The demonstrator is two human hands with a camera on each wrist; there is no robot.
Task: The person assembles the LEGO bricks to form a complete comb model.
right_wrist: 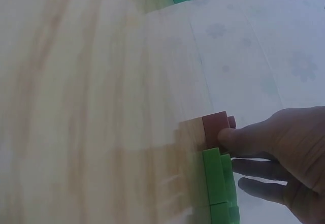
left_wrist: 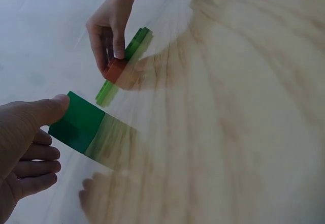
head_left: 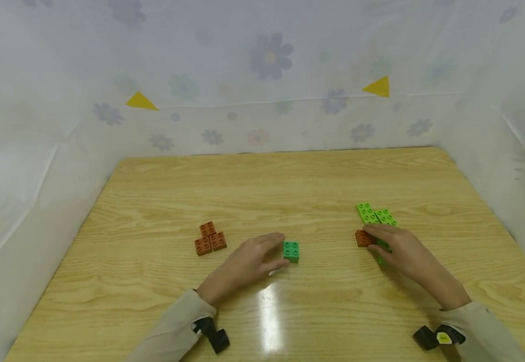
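A dark green building brick (head_left: 291, 252) with studs on top stands on the table. My left hand (head_left: 255, 257) lies beside its left side, index finger and thumb apart near two corners; the thumb (left_wrist: 60, 102) overlaps the brick in the left wrist view, and I cannot tell whether it touches. My right hand (head_left: 405, 251) pinches a reddish-brown brick (right_wrist: 215, 128) between thumb and fingers. That brick sits against several green bricks (right_wrist: 215, 176) laid flat together, partly hidden under the hand in the head view.
Three reddish-brown bricks (head_left: 210, 238) lie grouped left of my left hand. Light green bricks (head_left: 367, 213) extend beyond my right hand. The wooden table (head_left: 262, 191) is bordered by a flowered white sheet (head_left: 231, 65) at the back and sides, bearing yellow triangles (head_left: 378, 87).
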